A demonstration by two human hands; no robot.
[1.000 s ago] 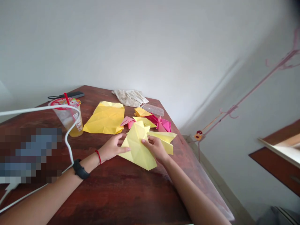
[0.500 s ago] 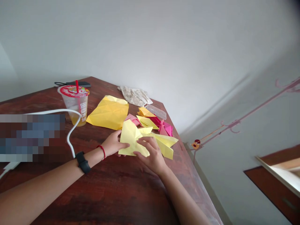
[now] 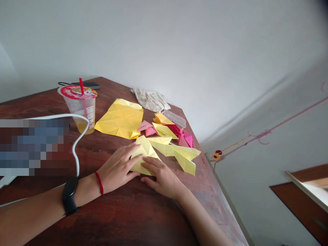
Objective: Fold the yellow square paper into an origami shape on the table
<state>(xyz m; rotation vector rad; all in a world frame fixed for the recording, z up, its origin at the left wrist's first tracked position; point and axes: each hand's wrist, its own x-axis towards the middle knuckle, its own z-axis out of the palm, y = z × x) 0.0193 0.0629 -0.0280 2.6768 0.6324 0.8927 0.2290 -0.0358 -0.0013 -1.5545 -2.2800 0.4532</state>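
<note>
Your left forearm [image 3: 38,212] comes in from the lower left edge of the frame and runs almost level toward the middle, bending only slightly at your left wrist [image 3: 85,191]. Your right forearm [image 3: 205,222] rises from the bottom edge, right of centre, slanting up and to the left to your right wrist [image 3: 181,198]. Your left hand [image 3: 116,169] and your right hand [image 3: 161,179] lie palm down in the lower middle of the frame, just beside each other. Both are open and flat, with the fingers stretched out and slightly spread. Your left fingers [image 3: 129,152] point up and right, and your right fingers [image 3: 151,164] point left.
</note>
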